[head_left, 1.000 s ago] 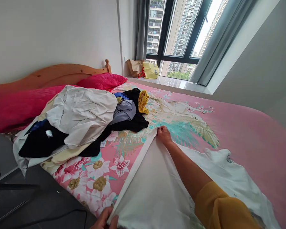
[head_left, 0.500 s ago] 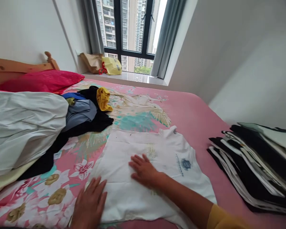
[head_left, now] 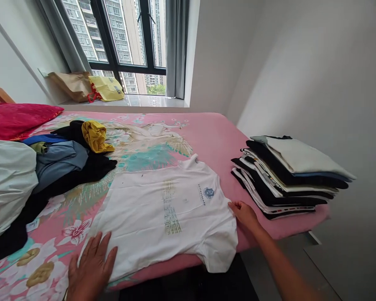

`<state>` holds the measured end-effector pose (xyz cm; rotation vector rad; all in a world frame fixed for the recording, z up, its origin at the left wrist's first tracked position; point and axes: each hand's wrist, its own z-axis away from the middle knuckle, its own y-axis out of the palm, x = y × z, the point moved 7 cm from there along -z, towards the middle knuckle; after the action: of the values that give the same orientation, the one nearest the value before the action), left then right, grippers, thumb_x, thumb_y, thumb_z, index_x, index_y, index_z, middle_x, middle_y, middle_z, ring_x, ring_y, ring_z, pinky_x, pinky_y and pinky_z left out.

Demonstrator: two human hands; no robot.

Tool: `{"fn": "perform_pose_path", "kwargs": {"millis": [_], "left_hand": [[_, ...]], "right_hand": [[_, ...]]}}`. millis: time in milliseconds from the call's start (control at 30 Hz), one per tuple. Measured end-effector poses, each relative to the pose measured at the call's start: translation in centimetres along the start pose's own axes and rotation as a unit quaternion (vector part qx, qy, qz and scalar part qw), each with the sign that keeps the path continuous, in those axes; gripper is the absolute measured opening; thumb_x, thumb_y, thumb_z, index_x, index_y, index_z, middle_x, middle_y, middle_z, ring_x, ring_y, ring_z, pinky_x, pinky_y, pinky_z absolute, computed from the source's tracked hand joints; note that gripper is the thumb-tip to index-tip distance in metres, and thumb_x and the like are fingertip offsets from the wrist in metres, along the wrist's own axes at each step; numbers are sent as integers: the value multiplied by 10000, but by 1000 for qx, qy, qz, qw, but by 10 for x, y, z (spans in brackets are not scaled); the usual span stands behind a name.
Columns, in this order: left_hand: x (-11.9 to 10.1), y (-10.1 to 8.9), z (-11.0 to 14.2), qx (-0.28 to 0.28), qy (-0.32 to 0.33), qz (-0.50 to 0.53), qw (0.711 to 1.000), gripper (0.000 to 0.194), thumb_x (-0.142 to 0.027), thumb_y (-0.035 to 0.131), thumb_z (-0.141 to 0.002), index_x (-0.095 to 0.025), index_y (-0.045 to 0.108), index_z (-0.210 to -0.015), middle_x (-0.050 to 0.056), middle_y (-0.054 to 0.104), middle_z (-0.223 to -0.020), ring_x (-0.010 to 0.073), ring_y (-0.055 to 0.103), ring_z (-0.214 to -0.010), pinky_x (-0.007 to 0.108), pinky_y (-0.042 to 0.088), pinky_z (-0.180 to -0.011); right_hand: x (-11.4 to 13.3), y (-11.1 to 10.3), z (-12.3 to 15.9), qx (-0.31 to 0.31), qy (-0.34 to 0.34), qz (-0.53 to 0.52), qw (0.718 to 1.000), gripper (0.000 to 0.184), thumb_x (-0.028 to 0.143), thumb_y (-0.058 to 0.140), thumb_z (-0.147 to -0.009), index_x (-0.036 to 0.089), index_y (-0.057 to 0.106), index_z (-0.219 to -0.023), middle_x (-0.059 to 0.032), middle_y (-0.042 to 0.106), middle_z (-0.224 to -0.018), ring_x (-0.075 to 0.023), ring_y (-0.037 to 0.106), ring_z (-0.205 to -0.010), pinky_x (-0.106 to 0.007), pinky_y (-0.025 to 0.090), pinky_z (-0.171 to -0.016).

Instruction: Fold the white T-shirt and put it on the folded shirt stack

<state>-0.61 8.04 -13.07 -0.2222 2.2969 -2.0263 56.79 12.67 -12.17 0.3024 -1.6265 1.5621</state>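
A white T-shirt [head_left: 144, 200] lies spread on the bed, its neck toward the right, with a blue crest print on the chest and faint printed lines across the middle. My left hand [head_left: 92, 267] rests flat at the shirt's lower left corner, fingers spread. At the sleeve edge on the right, my right hand [head_left: 244, 215] has its fingers drawn together in a pinch on the fabric. One sleeve hangs over the near edge of the bed.
To the right stands a stack of folded clothes [head_left: 288, 179]. Rumpled clothes [head_left: 59, 161] lie on the left, near a red pillow [head_left: 21, 119]. Paper bag [head_left: 72, 85] and yellow bag [head_left: 108, 88] sit on the windowsill. The pink flowered bed sheet [head_left: 207, 129] ends at the near edge.
My right hand has moved from the middle of the shirt to its sleeve edge on the right. My left hand stays near the lower left corner. The view has turned right.
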Motion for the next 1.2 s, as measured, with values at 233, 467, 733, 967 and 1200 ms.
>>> {"fn": "perform_pose_path", "kwargs": {"millis": [233,467,733,967,1200], "left_hand": [[-4,-8,2,-3,2,10,1000,557,-427,205,-902,-203,398,-1374,60,310,-1478,215,214,-1373,480,73,-1096],[-2,-18,9,1,19,38,999,563,-455,267,-882,-204,419,-1362,78,342,-1460,239,244,-1362,502,125,-1086],[24,-28,59,-107,172,143,969,490,-503,466,-821,-227,542,-1219,76,463,-1372,251,374,-1295,471,193,-1104],[31,-32,80,-161,209,143,954,409,-264,454,-807,-226,530,-1208,70,509,-1324,227,424,-1261,440,213,-1109],[32,-29,79,-122,180,143,966,412,-237,443,-788,-228,567,-1181,60,516,-1326,223,409,-1278,449,215,-1116]], "right_hand": [[-5,7,2,6,37,-55,998,321,480,579,-743,162,621,-752,-21,612,-564,-130,547,-512,-226,404,-473],[-5,-9,24,-64,13,-21,998,246,373,566,-732,177,603,-877,-69,649,-808,-193,591,-732,-305,453,-655],[-1,-4,156,-103,-324,-50,939,246,233,507,-754,215,562,-993,-73,583,-1011,-225,532,-1013,-417,409,-934],[-56,38,165,-19,47,-315,948,425,498,613,-664,198,498,-942,-57,622,-881,-205,601,-833,-320,513,-700],[-34,66,183,189,133,-362,903,369,515,635,-654,205,502,-804,35,541,-627,-102,515,-516,-261,488,-560]]}}
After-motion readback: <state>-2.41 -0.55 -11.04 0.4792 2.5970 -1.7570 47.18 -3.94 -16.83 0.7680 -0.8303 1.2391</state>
